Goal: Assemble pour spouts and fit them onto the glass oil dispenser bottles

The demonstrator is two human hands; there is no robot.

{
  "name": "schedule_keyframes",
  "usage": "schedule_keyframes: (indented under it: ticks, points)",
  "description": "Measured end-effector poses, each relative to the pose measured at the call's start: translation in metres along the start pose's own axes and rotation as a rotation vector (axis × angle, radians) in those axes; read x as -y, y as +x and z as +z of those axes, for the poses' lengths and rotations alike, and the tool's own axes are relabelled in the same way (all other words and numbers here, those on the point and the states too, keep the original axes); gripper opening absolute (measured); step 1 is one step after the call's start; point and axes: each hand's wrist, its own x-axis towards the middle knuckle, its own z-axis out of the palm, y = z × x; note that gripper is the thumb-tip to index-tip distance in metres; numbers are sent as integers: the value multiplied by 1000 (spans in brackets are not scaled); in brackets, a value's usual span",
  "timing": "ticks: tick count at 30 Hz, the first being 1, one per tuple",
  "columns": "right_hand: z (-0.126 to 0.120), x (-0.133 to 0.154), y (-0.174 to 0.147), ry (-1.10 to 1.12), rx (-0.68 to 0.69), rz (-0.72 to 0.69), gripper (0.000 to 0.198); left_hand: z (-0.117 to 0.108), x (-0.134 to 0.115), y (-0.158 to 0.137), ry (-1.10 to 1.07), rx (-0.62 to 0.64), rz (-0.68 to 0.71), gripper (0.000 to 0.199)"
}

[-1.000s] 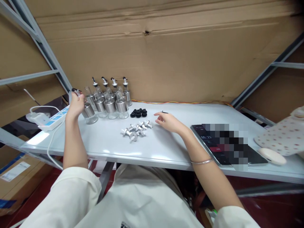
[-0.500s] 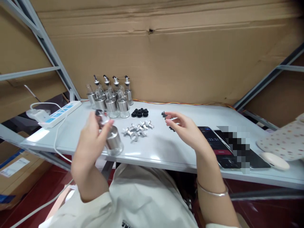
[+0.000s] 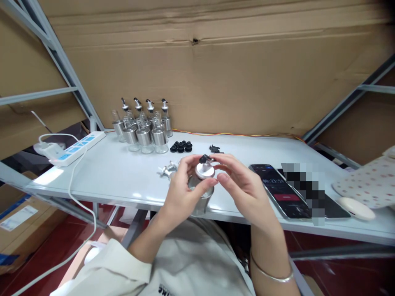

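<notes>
In front of my body stands a glass bottle (image 3: 202,207) with a steel sleeve, topped by a silver pour spout (image 3: 205,169) with a small black piece at its tip. My left hand (image 3: 182,189) curls around the spout and the upper bottle, thumb pressed across the front. My right hand (image 3: 247,187) is at the spout's right side, its fingers bent toward the thumb; anything small between them is hidden. Behind my left hand lie silver pour spouts (image 3: 168,169), partly covered by it. Small black strips (image 3: 214,148) lie just beyond my right fingers.
Several black stoppers (image 3: 181,146) sit mid-table. At the back left stand glass bottles (image 3: 145,137), some fitted with spouts. A power strip (image 3: 78,148) lies at left. To the right are a phone (image 3: 279,191), a dark tablet-like device (image 3: 331,205) and a white oval object (image 3: 357,209).
My left hand has brought the bottle with its spout rightward to the table's front middle. My right hand has drawn back from the black strips to the spout.
</notes>
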Motion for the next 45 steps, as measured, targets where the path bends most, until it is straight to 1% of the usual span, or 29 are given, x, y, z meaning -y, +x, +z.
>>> schedule_keyframes:
  ticks: [2,5,8,11,14,17,20,22,24,28,32,38,45]
  points:
    - [3,-5,-2,42,-34,-13,26,9,7,1,-124,14,-17,46]
    - [6,-11,-4,84,-57,-35,22,16,13,0,-225,-18,0,44]
    - [9,-13,-3,89,-34,-75,22,19,14,-2,-238,-43,87,37]
    - [12,-14,-3,85,-19,-81,23,21,13,-3,-268,-28,144,30]
    - [16,-16,-2,140,-13,-72,25,19,12,0,-259,13,132,29]
    - [24,-22,-2,274,-20,-77,26,16,10,3,-183,54,119,32]
    - [32,-27,-3,352,-86,-95,26,14,9,3,-170,74,102,35]
    - [36,-29,-4,319,-131,-97,26,17,10,2,-193,43,104,36]
    - [38,-29,-5,269,-156,-96,27,20,12,1,-202,-15,127,36]
    - [39,-31,-6,248,-189,-113,27,28,17,1,-188,-86,199,36]
    - [41,-35,-6,238,-196,-142,27,31,20,1,-149,-140,235,36]
    - [40,-39,-4,238,-194,-181,27,32,21,3,-114,-176,247,38]
    - [38,-29,-1,193,-181,-161,30,32,20,3,-96,-194,223,37]
